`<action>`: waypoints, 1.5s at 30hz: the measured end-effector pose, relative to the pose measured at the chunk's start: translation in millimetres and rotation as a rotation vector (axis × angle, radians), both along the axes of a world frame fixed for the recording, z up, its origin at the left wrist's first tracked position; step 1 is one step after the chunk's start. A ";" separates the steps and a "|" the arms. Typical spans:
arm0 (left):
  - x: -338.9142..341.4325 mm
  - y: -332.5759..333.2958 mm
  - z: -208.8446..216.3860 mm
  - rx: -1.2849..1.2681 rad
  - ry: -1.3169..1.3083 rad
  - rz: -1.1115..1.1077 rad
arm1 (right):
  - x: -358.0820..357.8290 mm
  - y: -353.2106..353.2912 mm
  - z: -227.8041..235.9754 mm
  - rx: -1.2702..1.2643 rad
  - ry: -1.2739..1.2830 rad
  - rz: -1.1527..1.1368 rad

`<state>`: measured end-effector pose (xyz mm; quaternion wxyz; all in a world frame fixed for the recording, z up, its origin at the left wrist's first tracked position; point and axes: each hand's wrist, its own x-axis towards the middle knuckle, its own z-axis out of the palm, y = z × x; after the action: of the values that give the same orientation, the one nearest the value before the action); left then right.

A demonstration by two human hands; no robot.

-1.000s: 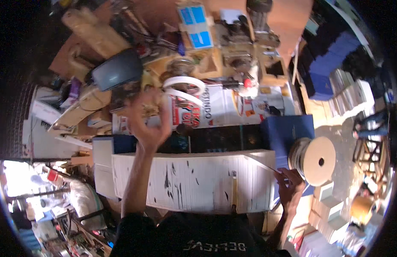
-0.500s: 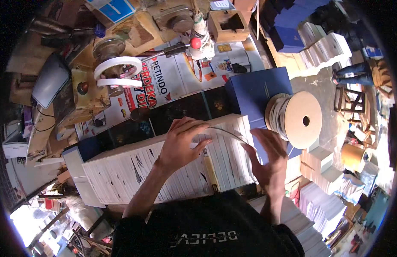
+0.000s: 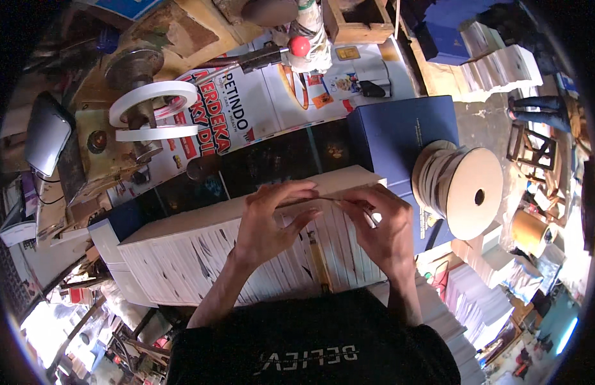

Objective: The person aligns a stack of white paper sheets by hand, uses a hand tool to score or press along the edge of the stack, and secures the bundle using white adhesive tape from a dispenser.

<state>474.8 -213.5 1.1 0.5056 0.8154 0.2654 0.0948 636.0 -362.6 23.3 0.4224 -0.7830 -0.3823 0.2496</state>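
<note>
A thin, narrow strip [image 3: 325, 199] runs between my two hands, above a long row of book blocks [image 3: 194, 263] packed side by side. My right hand [image 3: 388, 226] pinches the strip between thumb and fingertips. At the other end, my left hand [image 3: 262, 221] has the strip at its fingers; the thumb stands apart from them, and the exact hold is partly hidden. Among the pale book blocks, below the hands, one yellowish-brown piece [image 3: 320, 260] stands upright. Just right of my right hand, a cardboard spool [image 3: 471, 196] wound with narrow band rests by a blue box [image 3: 400, 128].
Two white tape rolls [image 3: 157, 135] hang on a machine at the left. A lever with a red knob [image 3: 299, 46] stands beyond the printed sheet [image 3: 271, 96]. An open wooden box [image 3: 361, 22] sits at the back. Paper stacks [image 3: 477, 301] are at the right; a person [image 3: 541, 112] stands farther off.
My hands have come closer together, the right one moving left and in. The strip, arched before, now lies flatter between them. The view has shifted slightly.
</note>
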 end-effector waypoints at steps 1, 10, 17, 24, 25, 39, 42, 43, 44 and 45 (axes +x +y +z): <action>2.5 0.1 0.0 -0.021 -0.007 0.009 | 2.6 0.7 1.3 -0.027 0.001 -0.016; 11.5 5.0 -8.5 -0.092 -0.001 0.038 | 13.8 6.1 -8.9 -0.050 -0.033 0.028; 16.1 -2.7 -8.8 -0.128 0.008 0.094 | 12.0 10.2 -3.4 -0.095 -0.016 -0.030; 22.3 -3.5 -1.3 -0.245 0.082 0.111 | 16.1 -3.6 12.6 -0.096 -0.126 -0.096; 21.5 -3.6 -1.6 -0.196 0.072 0.090 | 18.7 -5.4 18.3 -0.142 -0.124 -0.110; 34.6 -5.6 -1.4 -0.316 0.077 0.130 | 34.7 -2.7 2.2 -0.135 -0.017 -0.037; 37.9 -4.9 0.1 -0.299 0.084 0.122 | 34.9 -2.5 1.4 -0.147 0.000 -0.045; 39.0 -5.0 0.4 -0.326 0.073 0.120 | 35.3 -3.2 0.1 -0.135 -0.002 -0.045; 40.0 -5.1 0.4 -0.353 0.063 0.118 | 35.6 -3.7 -0.9 -0.124 -0.004 -0.045; 40.6 -5.0 -0.1 -0.353 0.063 0.118 | 35.3 -3.3 -0.8 -0.124 -0.004 -0.046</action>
<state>515.4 -218.5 1.0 0.6260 0.6996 0.3408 0.0506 671.4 -365.9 22.5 0.3778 -0.8168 -0.3489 0.2615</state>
